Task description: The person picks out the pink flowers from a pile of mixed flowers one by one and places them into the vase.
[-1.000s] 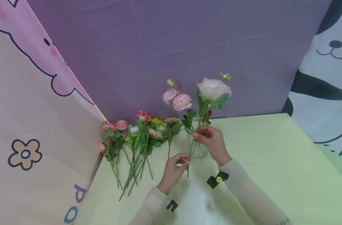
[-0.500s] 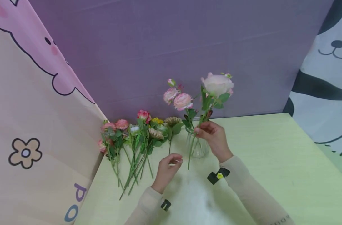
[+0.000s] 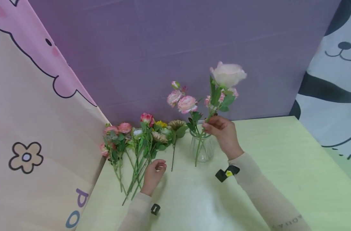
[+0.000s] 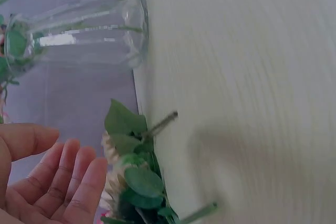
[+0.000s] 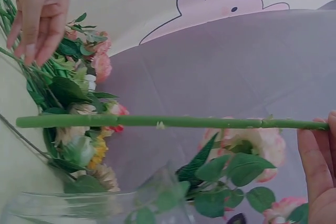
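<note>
My right hand [image 3: 226,136] pinches the green stem of a large pale-pink, almost white rose [image 3: 228,75], bloom upward. The stem's lower end hangs in front of the clear glass vase [image 3: 205,152], outside its wall. Pink-edged flowers [image 3: 187,104] stand in the vase. In the right wrist view the bare stem [image 5: 157,121] runs from the fingertips across the picture. My left hand [image 3: 153,176] is by the loose stems on the left, holding nothing; its fingers [image 4: 65,177] are relaxed and apart from the thumb in the left wrist view.
Several loose flowers lie at the table's left back: coral ones [image 3: 124,128], a deep pink one [image 3: 147,119] and beige ones [image 3: 159,137], stems toward the front. A purple cloth wall [image 3: 175,48] stands behind the pale green table [image 3: 279,166].
My left hand has let go of the rose's stem and moved left toward the loose stems. My right hand has lifted the rose up and slightly right.
</note>
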`<state>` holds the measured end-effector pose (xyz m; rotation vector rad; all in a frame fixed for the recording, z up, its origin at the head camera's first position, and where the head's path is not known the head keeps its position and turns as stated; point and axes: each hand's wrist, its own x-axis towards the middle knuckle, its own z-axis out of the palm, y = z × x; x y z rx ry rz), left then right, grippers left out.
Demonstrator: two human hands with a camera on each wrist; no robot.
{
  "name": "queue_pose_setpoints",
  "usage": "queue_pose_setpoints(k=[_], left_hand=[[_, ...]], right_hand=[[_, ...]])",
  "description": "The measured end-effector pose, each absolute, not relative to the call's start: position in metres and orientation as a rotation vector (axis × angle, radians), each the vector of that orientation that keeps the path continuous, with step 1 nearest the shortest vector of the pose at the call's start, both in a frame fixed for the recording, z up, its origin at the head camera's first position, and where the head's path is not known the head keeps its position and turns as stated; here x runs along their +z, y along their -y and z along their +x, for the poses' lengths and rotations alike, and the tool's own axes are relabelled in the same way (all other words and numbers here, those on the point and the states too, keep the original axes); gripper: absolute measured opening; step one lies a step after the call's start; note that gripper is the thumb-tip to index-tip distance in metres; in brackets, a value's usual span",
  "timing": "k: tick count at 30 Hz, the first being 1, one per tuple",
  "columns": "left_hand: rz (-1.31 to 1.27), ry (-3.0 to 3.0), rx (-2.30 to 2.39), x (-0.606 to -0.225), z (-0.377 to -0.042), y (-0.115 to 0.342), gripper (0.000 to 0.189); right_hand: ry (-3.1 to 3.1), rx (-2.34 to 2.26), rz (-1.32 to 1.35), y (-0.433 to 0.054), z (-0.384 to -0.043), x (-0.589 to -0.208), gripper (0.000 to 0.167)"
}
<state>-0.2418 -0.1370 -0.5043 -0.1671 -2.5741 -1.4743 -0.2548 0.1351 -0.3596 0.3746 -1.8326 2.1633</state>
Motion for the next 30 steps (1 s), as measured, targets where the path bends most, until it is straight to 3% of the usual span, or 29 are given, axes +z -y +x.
queue_pose_setpoints(k=[12,30], left_hand=[[0.082,2.603,-1.475,-0.512,-0.252,0.176,0.018],[0.309,2.679,-1.393,-0.520,-0.272,0.194,0.021]], right_hand=[[1.755,2.145,0.465,-0.140,-0.258,-0.332,0.017],[1.579,2.139,0.476,-0.152,-0.272,-0.304,0.013]])
